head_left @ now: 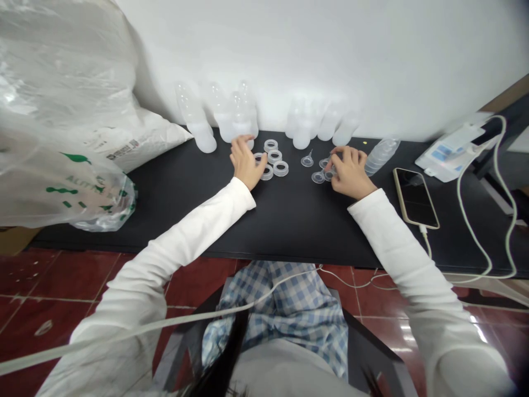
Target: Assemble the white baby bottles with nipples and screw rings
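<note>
My left hand is over the left side of a group of translucent collar rings, fingers apart, thumb against one of the rings. Part of that ring is hidden behind the hand. On the right, my right hand has its fingers bent and pinched at a small cluster of clear silicone teats; the fingertips partly cover the one they grip. Another clear teat stands slightly apart, its thin stem pointing up. Frosted bottles with clear domed tops stand behind my left hand, and frosted bottles stand farther right.
A ribbed clear stack leans beside my right hand. Farther right lie a phone on a cable and a white-and-blue box. Large plastic bags crowd the left. A white cable crosses before me, below the black table.
</note>
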Demonstrator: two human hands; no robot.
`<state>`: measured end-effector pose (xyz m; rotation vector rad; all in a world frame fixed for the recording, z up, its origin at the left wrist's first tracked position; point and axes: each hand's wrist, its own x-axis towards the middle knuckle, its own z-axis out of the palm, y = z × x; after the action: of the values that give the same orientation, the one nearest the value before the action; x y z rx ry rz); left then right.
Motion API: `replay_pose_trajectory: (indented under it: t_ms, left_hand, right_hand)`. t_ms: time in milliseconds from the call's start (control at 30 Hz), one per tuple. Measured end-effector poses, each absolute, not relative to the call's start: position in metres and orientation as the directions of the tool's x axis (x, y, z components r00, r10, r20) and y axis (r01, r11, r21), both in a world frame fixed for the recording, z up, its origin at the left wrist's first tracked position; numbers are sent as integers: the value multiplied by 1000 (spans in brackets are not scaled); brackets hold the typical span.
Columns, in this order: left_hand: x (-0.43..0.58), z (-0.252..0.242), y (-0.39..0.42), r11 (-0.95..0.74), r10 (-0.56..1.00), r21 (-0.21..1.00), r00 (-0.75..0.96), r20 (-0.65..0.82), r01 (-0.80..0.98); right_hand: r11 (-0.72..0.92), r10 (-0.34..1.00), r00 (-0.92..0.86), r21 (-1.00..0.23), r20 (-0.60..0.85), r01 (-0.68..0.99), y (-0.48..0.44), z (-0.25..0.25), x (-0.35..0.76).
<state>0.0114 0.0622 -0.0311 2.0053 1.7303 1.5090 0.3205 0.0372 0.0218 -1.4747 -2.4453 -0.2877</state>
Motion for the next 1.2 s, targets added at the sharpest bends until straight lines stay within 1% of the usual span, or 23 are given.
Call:
replay_pose_trajectory:
  t_ms: [67,167,300,433,533,633,700,733,800,867,933,1000,1067,1133,1200]
  left_hand:
    - [2,-38,75,-340,754,663,-227,616,667]
    - [-6,-42,89,-307,740,680,-283,611,665]
    - [-13,-39,102,-225,751,751,-381,540,621]
    - [-21,-43,114,-126,791,777,-409,454,617]
    - [-23,-48,120,-100,780,795,-448,436,599]
    - [-21,-47,119,-98,776,833,-481,407,545]
    - [-18,-42,112,-111,791,834,-460,404,541]
    - [-17,-38,107,-140,797,821,-429,425,553]
    - [-14,-30,96,-251,793,762,-325,515,597]
    - [-10,-22,85,-399,764,656,-163,624,640]
    - [-4,-16,74,-549,719,524,49,693,651]
    - [1,-12,66,-687,654,395,282,702,610]
    - [6,-10,60,-787,574,309,452,682,534]
    - [8,-9,56,-833,520,267,523,675,484]
    - [9,-9,54,-840,512,256,542,667,479]
  right_hand:
    - [466,834,-444,10,327,885,38,19,322]
    - [475,828,-449,3,335,880,39,19,322]
    - [464,817,-423,-11,391,886,36,26,319]
    - [411,798,-357,-5,486,912,34,28,313]
    - [419,760,-343,-13,553,908,32,26,308]
    - [440,758,-339,-53,557,896,28,25,300]
    - [449,774,-336,-91,536,889,24,26,294]
    - [456,780,-336,-111,527,883,22,26,291]
    - [476,785,-338,-156,520,866,19,26,286]
    - [504,778,-340,-202,528,840,17,24,285]
    - [535,761,-340,-238,552,811,17,21,285]
    - [556,740,-333,-252,585,792,17,19,287]
    - [552,729,-320,-244,605,797,17,18,288]
    - [530,732,-309,-222,608,819,16,20,288]
    - [514,735,-308,-200,605,834,15,23,288]
